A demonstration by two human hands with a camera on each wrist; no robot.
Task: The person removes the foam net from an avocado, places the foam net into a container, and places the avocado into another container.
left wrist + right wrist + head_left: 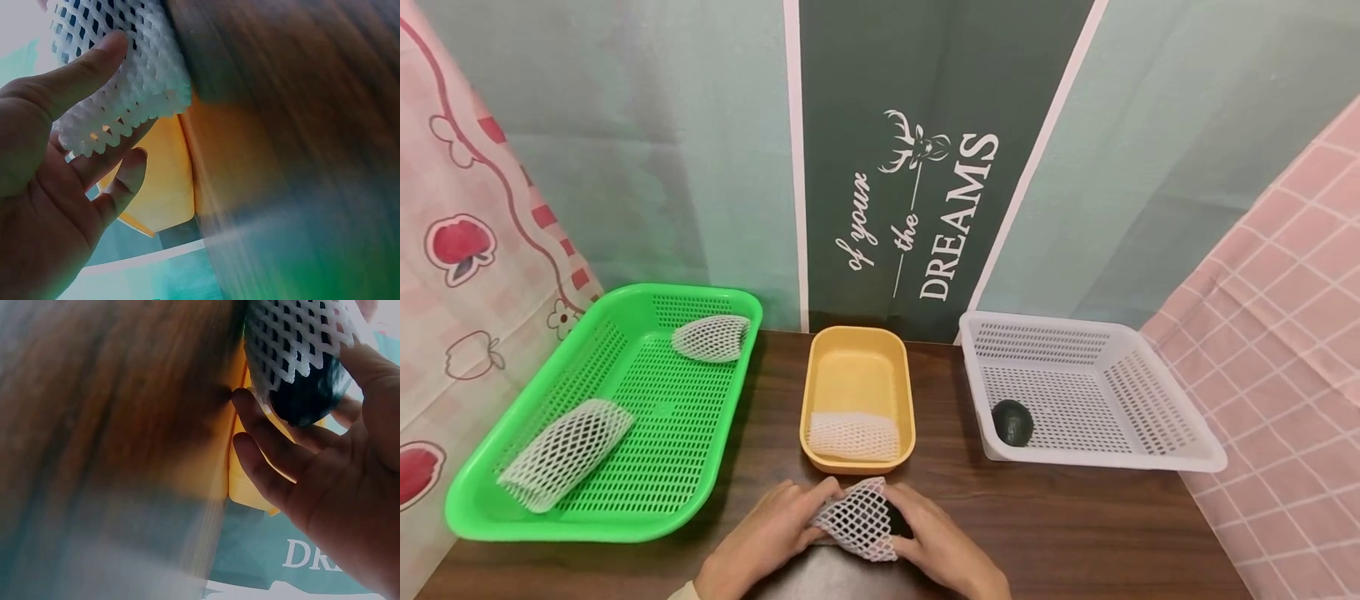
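Note:
Close to the table's front edge, a white foam net sleeve (857,521) covers most of a dark green avocado (898,522). My left hand (778,523) pinches the sleeve's loose end between thumb and fingers. On the other side, my right hand (942,540) holds the sleeve's edge and the avocado together. From the right wrist view, the avocado's rounded dark end (306,400) pokes out of the net mouth toward the palm. The left wrist view shows the sleeve's scalloped end (119,128) hanging past the left thumb.
A yellow tray (859,337) with a flat foam net (853,437) stands just beyond the hands. At left, a green basket (658,467) contains two netted pieces (568,450). On the right, a white basket (1075,408) holds another avocado (1012,422). Curtains hang behind.

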